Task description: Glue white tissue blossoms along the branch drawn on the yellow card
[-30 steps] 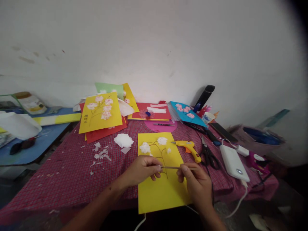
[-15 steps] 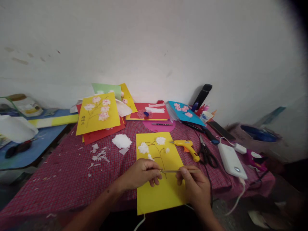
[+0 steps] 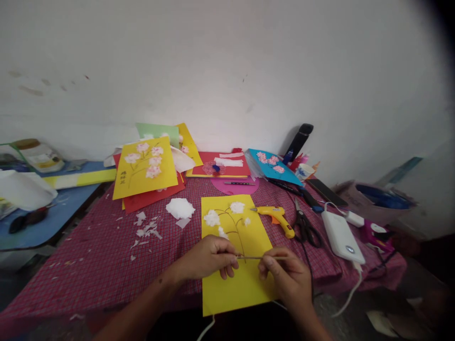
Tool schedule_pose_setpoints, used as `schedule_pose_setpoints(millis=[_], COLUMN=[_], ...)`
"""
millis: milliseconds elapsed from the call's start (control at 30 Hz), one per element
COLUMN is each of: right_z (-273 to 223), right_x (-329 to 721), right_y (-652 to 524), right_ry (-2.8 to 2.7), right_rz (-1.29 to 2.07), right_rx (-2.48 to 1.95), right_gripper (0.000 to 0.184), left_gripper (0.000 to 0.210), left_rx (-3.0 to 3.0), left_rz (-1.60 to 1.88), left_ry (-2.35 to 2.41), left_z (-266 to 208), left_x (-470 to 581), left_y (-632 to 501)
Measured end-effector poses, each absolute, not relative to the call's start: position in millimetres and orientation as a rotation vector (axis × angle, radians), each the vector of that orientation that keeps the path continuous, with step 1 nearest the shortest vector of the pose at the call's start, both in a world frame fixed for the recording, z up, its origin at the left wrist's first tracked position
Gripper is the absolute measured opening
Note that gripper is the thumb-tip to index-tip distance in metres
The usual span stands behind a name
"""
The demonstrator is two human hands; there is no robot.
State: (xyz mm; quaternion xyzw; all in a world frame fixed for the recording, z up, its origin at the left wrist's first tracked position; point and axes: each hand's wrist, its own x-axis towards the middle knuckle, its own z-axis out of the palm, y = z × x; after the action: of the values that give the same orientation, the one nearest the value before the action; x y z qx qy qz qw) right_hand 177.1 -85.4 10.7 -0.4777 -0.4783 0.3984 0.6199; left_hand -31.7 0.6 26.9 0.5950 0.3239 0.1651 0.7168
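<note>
Between both hands a thin wooden stick (image 3: 250,257) is stretched level above a yellow sheet (image 3: 227,294). My left hand (image 3: 213,258) pinches its left end; my right hand (image 3: 288,277) grips it farther right, its tip poking out past the fingers. On the sheet are brown branch lines and white tufted paper flowers (image 3: 212,218). One flower is partly covered by my left hand. A yellow glue gun (image 3: 277,218) lies over the sheet's right edge, with black scissors (image 3: 306,227) beside it. Left of the sheet sits a pile of white paper pieces (image 3: 180,209).
White scraps (image 3: 147,230) are scattered on the checked cloth (image 3: 106,265). Finished flower pictures (image 3: 145,166) stand at the back left, a blue one (image 3: 273,166) at the back right. A white power bank (image 3: 343,237) with cables lies right; a pen (image 3: 240,183) lies behind.
The stick and both hands have shifted very slightly lower, and the stick has turned a little in the fingers. Everything else stays in place.
</note>
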Motion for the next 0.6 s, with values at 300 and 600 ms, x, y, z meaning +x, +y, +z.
schedule_pose_setpoints(millis=[300, 600], right_z=[-1, -6], right_x=[171, 179], right_y=[-83, -83], right_ry=[-0.921, -0.928], right_rz=[0.881, 0.951], right_rx=[-1.152, -1.073], right_gripper=[0.011, 0.012], left_gripper=[0.016, 0.014], left_rx=[1.421, 1.293], left_rz=[0.302, 0.36], left_ry=[0.725, 0.78], left_z=[27, 20], left_x=[-32, -28], left_y=[-7, 2])
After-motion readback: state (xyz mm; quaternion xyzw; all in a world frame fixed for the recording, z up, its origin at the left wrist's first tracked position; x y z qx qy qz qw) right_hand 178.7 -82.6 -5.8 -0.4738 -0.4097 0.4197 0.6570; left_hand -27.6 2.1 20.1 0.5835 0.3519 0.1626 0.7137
